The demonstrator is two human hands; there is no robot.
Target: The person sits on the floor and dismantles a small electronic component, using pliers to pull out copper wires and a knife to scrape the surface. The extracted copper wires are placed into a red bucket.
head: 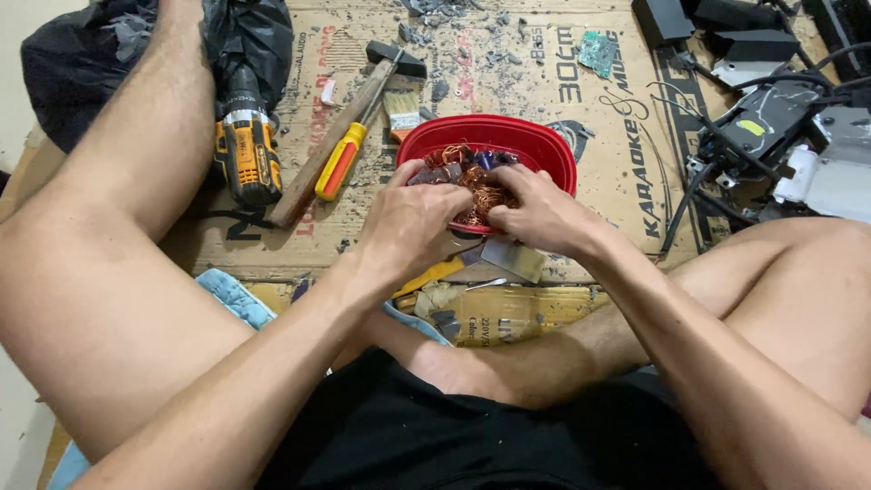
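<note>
Both hands are brought together over the near rim of a red oval bowl (535, 145), which is set on flattened cardboard (626, 109) directly ahead of the seated person, between the spread knees. The bowl's long axis is laid across the view, left to right, so that each hand meets it from its own side. A tangle of copper wire (481, 195) is heaped in the near half of the bowl, with some darker small parts behind it. The left hand (408, 222) is curled, its fingertips pressed into the left side of the tangle; the right hand (544, 213) is set against the right side, thumb and fingers pinched into the strands. Whether one clump is gripped by both or a separate one by each cannot be told, since the fingertips are buried in the wire. Neither hand is clearly nearer; the two are nearly touching above the coil. Off to the left, well apart from the hands, a yellow and black cordless drill (247, 145), a wooden-handled hammer (345, 127) and a screwdriver with a yellow and orange handle (340, 163) are laid on the cardboard. Dismantled electronics and black cables (771, 118) are piled at the far right.
</note>
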